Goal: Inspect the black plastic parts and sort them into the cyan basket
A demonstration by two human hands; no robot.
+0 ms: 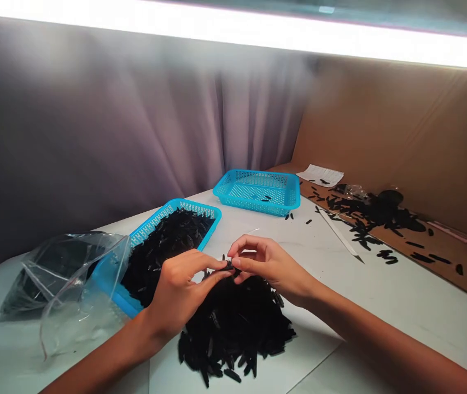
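Note:
My left hand (186, 282) and my right hand (264, 262) meet over a heap of small black strips (237, 325) on the white table. Between the pinched fingertips of both hands is a small black piece (229, 266), elongated like those in the heap; its details are too small to make out. The left thumb and index finger grip its left side, the right thumb and fingers its right side. Just left of my left hand stands a blue basket (216, 219) filled with more black strips (168, 235).
A clear plastic bag (81, 284) lies against the filled basket. Farther back sits a second blue basket (258, 205) with a few strips in it. At right, black pieces (381, 210) lie scattered on cardboard, near a white pencil (340, 236) and a paper sheet (321, 175). A bright lamp (233, 24) hangs overhead.

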